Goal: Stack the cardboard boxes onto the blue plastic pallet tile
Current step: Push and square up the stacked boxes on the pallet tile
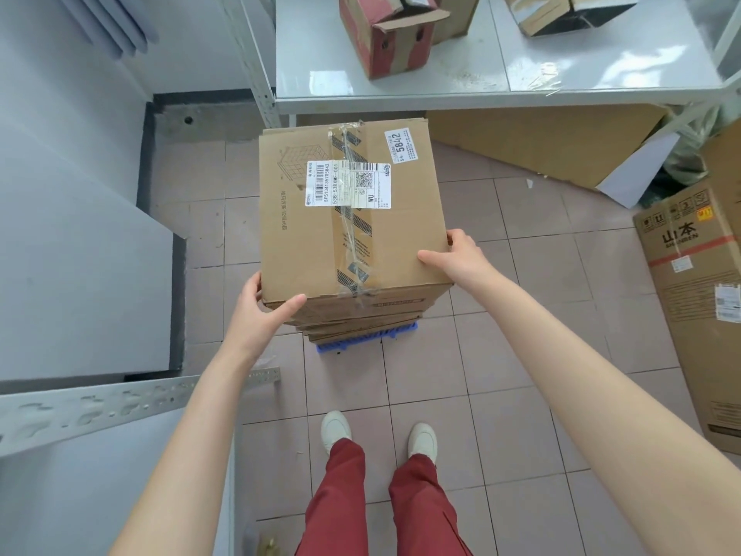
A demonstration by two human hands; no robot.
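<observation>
- Far over at nine o'clock, a grey perforated metal rail [100, 403] cuts across the lower left corner, close to my left forearm.
- My left hand [256, 315] grips the near left corner of the top cardboard box [353, 218]: thumb lies on the lid, fingers wrap down the left side, out of sight.
- That box sits dead centre, taped along its middle, with a white shipping label [347, 185] on the lid and a smaller sticker reading 5842 [397, 145] up at one o'clock on it.
- Under it I see the edges of more stacked boxes [357, 319], and at the bottom, towards six o'clock, a strip of the blue pallet tile [353, 342] pokes out on the tiled floor [521, 315].
- My white shoes [337, 429] and red trousers show at six o'clock, just short of the tile.
- My right hand [461, 254] clamps the box's right edge, thumb on top, fingers curled over the side.
- At twelve o'clock, a white shelf [441, 74] carries a red box [393, 38] with open flaps.
- At three o'clock, a tall printed carton [697, 298] stands on the floor, well apart from the stack.
</observation>
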